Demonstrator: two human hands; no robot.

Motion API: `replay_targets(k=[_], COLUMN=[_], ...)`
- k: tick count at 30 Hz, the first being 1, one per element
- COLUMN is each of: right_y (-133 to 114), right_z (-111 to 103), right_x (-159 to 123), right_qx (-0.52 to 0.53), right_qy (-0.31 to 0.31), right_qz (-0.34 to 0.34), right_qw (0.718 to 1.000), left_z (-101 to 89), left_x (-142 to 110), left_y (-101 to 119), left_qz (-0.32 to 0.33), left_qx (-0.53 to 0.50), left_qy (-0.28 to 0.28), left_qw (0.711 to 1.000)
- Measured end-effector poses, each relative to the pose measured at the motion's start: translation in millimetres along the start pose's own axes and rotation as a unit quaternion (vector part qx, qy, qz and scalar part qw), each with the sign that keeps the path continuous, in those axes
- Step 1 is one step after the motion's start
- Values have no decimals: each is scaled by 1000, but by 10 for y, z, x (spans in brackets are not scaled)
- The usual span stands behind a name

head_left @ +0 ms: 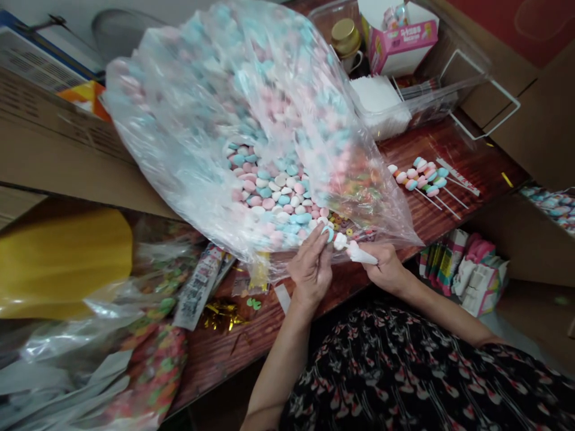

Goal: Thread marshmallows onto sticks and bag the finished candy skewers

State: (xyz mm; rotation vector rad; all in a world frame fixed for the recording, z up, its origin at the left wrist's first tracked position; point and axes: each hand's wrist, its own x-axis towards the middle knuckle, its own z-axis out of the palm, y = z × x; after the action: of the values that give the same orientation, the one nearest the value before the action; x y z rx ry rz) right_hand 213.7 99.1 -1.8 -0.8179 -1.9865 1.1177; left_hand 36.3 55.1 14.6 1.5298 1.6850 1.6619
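Note:
A large clear plastic bag (251,149) full of pastel pink, blue and white disc candies lies open on the table, with its mouth near my hands. My left hand (311,266) pinches a pastel blue candy (329,233) at the bag's edge. My right hand (386,266) grips a small white piping bag (362,254), and its tip points at that candy. A white blob of icing (340,240) sits between the two hands. Several candy skewers (424,178) lie on the table to the right of the bag.
The reddish-brown wooden table (485,158) holds printed packets and gold foil (220,315) near my left arm. Bags of colourful candy (155,371) lie at lower left. A pink box (402,45), a gold-lidded jar (345,37) and a white wire rack (480,96) stand beyond the bag.

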Motion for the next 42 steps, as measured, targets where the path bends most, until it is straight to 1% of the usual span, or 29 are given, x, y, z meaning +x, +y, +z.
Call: replay_targets(k=[2,4,5,6,8,10,13,16,19,21,23,25,27,31,33,35,36,38,39,40,41,42], right_y=[-51,-88,-99,-104,-102,-90,-77,-95,-140,-169,-188,-187,-169,-141,-153,-161,-149,-48,57,201,381,582], right_z=[-3,-2,2,7,22,45,105,184,212,174,108,50,30,63,16,-167,-325,-773,-1046,-1330,-1607,-1859], right_x=[37,62,68,70,70,68,69,69,71,53,5,-67,-138,-192,-171,-153,-154,-172,-175,-164,-134,-84], right_qx=[-3,-11,-16,-20,-23,-17,-15,-16,6,27,51,68,73,52,34,10,-9,-76,-130,-188,-253,-315], right_qy=[-7,-11,-14,-16,-23,-24,-5,12,-9,-35,-41,-17,8,33,51,82,108,168,217,242,277,294], right_qz=[-9,-19,-24,-27,-28,-29,-33,-14,-3,-1,12,25,23,3,-6,-19,-19,2,41,76,108,154], right_qw=[1000,1000,1000,999,999,999,999,1000,1000,999,998,997,997,998,998,996,994,983,967,949,921,889], left_z=[16,48,69,94,153,218,301,326,311,314,343,398,471,618,660,660,640,561,508,452,400,356], left_x=[35,82,103,117,117,76,-8,0,170,320,430,463,429,339,361,418,442,437,396,328,239,138], left_y=[30,64,85,107,155,197,246,302,377,432,490,545,590,620,590,531,495,427,400,381,369,364], left_qz=[-83,-181,-222,-251,-278,-273,-243,-238,-254,-262,-270,-268,-263,-274,-276,-265,-256,-229,-212,-196,-180,-163], left_qx=[-85,-186,-227,-258,-292,-309,-308,-312,-357,-395,-423,-431,-425,-423,-426,-427,-426,-408,-384,-348,-299,-245], left_qy=[37,64,67,61,52,57,65,71,52,35,32,34,28,-13,-24,-28,-30,-40,-53,-79,-118,-164], left_qw=[992,964,946,931,914,909,917,917,897,880,864,861,866,864,861,864,867,883,897,914,930,942])
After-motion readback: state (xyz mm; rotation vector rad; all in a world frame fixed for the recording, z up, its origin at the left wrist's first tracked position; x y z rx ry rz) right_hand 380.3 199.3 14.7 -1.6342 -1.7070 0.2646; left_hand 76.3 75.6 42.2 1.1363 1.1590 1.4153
